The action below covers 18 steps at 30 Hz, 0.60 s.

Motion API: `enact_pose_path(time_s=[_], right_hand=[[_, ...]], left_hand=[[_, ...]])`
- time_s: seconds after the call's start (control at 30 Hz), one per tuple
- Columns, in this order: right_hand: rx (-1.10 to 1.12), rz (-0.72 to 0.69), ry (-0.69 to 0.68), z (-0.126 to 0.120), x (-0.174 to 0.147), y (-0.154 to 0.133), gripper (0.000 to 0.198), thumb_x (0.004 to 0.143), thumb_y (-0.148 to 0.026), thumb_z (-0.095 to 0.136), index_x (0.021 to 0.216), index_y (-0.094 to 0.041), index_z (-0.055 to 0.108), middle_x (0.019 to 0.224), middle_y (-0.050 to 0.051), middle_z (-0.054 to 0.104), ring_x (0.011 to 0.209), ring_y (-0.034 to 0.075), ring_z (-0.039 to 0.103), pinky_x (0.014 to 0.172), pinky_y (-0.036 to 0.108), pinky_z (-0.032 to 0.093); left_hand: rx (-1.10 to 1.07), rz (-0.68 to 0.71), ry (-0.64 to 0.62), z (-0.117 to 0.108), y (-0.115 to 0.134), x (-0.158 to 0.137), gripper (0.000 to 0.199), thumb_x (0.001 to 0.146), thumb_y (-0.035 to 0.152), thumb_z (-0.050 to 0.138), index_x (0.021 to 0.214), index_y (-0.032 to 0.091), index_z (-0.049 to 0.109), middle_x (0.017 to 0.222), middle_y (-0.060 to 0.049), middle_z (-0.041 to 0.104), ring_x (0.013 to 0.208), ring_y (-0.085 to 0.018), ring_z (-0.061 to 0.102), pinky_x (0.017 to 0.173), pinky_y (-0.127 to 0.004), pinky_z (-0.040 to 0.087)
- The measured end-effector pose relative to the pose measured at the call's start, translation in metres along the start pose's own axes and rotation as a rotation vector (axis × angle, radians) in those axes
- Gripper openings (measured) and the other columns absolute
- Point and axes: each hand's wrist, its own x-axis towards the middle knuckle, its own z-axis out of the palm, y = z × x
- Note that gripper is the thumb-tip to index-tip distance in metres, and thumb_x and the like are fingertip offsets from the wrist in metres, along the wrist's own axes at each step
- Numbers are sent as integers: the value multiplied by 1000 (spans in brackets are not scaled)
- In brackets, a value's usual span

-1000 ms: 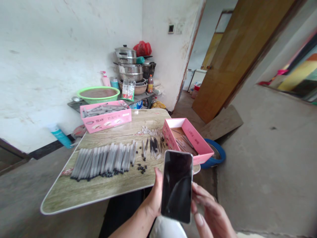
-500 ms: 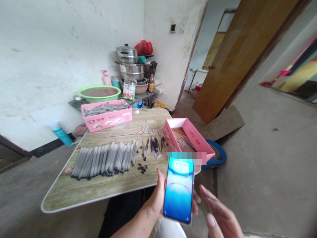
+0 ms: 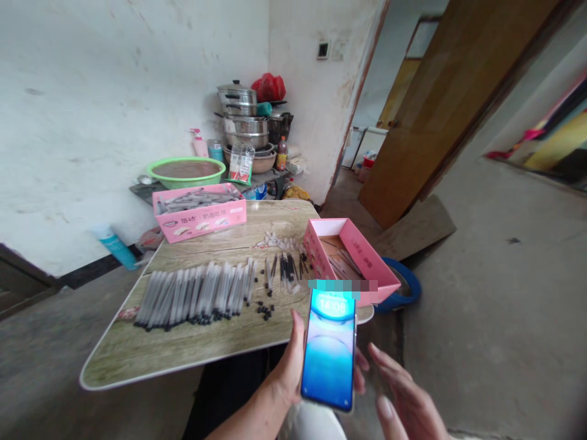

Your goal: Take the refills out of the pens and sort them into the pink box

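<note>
My left hand [image 3: 293,360] grips a smartphone [image 3: 329,354] upright, thumb along one edge and fingertips showing past the other. Its lit blue screen reads 14:08. Just right of the phone, my right hand [image 3: 406,397] holds nothing, its fingers apart and not touching the phone. On the table beyond lies a long row of pens [image 3: 197,296] with clear barrels and black ends. Beside them are loose black caps [image 3: 265,310], several dark pen parts [image 3: 287,269] and a pile of small clear pieces [image 3: 277,241].
A pink box [image 3: 202,217] full of pens stands at the table's [image 3: 132,366] back left; another pink box [image 3: 367,263] with some slender parts sits at the right edge. Behind are a green basin [image 3: 183,180] and stacked pots [image 3: 243,122]. A blue tub [image 3: 408,290] is on the floor.
The phone has shifted very slightly left with my left hand. My right hand stays beside it, almost unmoved. The view has shifted a little; the table items look the same.
</note>
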Motion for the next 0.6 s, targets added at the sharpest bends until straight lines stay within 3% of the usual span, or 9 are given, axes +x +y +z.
enact_pose_path(time_s=[0.1,0.2,0.4,0.53,0.6], right_hand=[[-51,-162,-163,-8,5,11,39,82,-14,59,120,-18,60,121,15,65,113,32,62,88,46,55],[-82,-185,-216,-9,8,10,42,82,-12,59,124,-17,58,124,16,63,118,33,58,90,48,53],[-23,-46,-73,1,7,0,31,84,-19,59,115,-20,64,120,13,66,115,32,60,93,51,50],[14,-8,-69,2,3,0,27,81,-21,65,108,-20,68,114,13,69,106,32,65,88,48,53],[13,120,22,2,1,-5,25,80,-23,67,105,-19,69,110,13,71,101,30,67,88,43,54]], left_hand=[[-6,-22,29,-2,0,-2,116,69,90,7,132,2,51,101,-24,70,78,-29,70,74,-39,49],[-10,-23,58,-4,-1,-3,114,72,89,8,129,2,54,102,-23,70,81,-30,70,81,-42,48],[-24,-17,52,-4,1,-4,112,71,89,10,138,6,46,111,-23,67,88,-31,69,84,-44,47],[-27,-10,54,-4,2,-3,111,72,88,10,140,8,43,112,-24,67,86,-31,68,81,-44,48],[-30,-7,48,-5,1,-2,111,71,89,10,140,8,43,110,-24,67,83,-31,69,78,-43,48]])
